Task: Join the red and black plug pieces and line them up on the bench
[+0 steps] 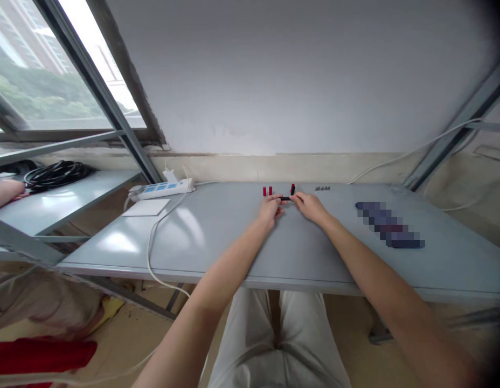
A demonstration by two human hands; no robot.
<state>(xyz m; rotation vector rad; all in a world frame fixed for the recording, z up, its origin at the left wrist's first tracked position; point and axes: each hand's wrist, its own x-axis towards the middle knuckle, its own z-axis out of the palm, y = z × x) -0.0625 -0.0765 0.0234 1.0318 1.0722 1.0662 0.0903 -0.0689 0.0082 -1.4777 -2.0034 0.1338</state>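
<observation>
Near the far side of the grey table (217,237), my left hand (269,209) and my right hand (308,206) are close together. Between them lies a slim black stick-like piece (285,199), with the fingers of both hands closed on its ends; its exact kind is too small to make out. Just beyond my left hand stand two small red cylinders (270,191). A small upright cylinder, black with a red top (292,189), is behind my right hand. Several tiny dark pieces (323,188) lie in a row farther right.
On the left are a white power strip (165,187), a flat white box (146,208) and a white cable (153,237) running over the front edge. A blurred-out dark blue item (389,225) lies at right. Another person's hand (7,191) rests near coiled black cable (60,175).
</observation>
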